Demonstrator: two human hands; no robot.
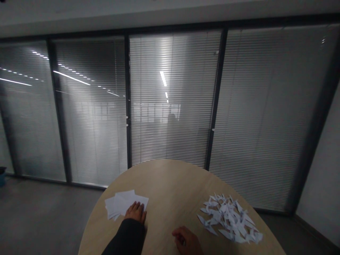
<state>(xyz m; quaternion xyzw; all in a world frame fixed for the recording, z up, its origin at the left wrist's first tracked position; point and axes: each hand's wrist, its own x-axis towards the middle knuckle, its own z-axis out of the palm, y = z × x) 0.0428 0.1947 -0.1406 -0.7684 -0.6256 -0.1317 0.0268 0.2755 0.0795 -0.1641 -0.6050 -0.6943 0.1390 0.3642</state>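
**Our left hand (pixel 136 211) pins down the loose white paper squares (pixel 124 202)**
Its fingers lie flat and close together, steadying them on the pale wooden round table (pixel 172 182); our curled right hand (pixel 186 241) rests near the folded white paper cranes (pixel 228 219), off right. Can't tell if it's pinching anything.

white paper squares (pixel 114 204): loose overlapping stack, lying flat | folded paper cranes (pixel 228 219): jumbled white heap, well apart

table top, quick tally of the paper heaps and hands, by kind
stack of white paper squares: 1
pile of folded paper cranes: 1
left hand: 1
right hand: 1
total: 4
single sheets and cranes overlap too much to count
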